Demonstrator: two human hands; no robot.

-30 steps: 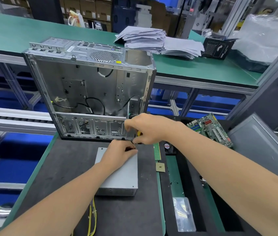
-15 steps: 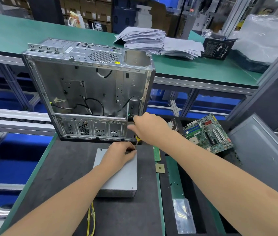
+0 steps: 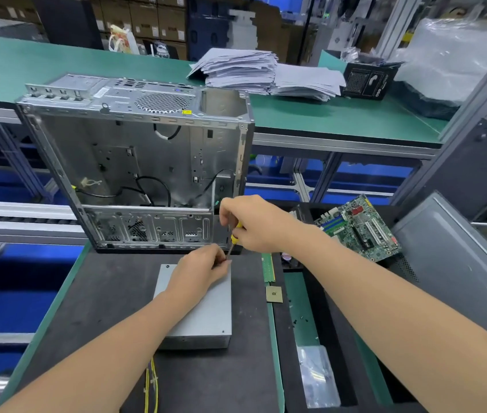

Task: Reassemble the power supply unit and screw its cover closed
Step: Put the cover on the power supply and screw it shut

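Observation:
The grey power supply unit (image 3: pixel 203 317) lies flat on the black mat, its yellow wires (image 3: pixel 151 383) trailing toward me. My right hand (image 3: pixel 254 223) grips a yellow-handled screwdriver (image 3: pixel 234 237), held upright with its tip at the unit's far right corner. My left hand (image 3: pixel 203 269) rests on the unit's far end, fingers pinched around the screwdriver's shaft near the tip. Any screw there is hidden by my fingers.
An open empty computer case (image 3: pixel 134 162) stands just behind the unit. A motherboard (image 3: pixel 358 228) lies at the right by a grey side panel (image 3: pixel 456 263). A RAM stick (image 3: pixel 267 268), CPU chip (image 3: pixel 274 294), loose screws (image 3: pixel 297 318) and plastic bag (image 3: pixel 318 377) sit right of the mat.
My right hand has lifted slightly and turned, showing more of the yellow handle. My left hand stays pinched at the tip. The view shifted a little.

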